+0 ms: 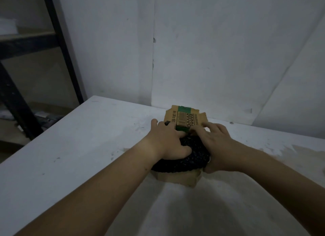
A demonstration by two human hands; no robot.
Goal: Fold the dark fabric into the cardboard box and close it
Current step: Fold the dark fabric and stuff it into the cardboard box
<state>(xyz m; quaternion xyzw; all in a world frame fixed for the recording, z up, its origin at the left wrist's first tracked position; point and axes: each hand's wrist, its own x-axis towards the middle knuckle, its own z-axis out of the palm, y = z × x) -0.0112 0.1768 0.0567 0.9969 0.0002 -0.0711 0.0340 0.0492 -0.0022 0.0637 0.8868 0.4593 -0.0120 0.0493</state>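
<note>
Head view: left hand point(168, 141) grips dark knitted fabric point(186, 158) bulging from cardboard box point(177, 178); right hand point(216, 148) apparently presses flat on its printed flap point(184, 116).

The cardboard box point(177, 179) was mostly hidden under the dark fabric point(190, 159), the left hand point(168, 141) and the right hand point(219, 147); its label point(183, 120) was partly covered.
</note>
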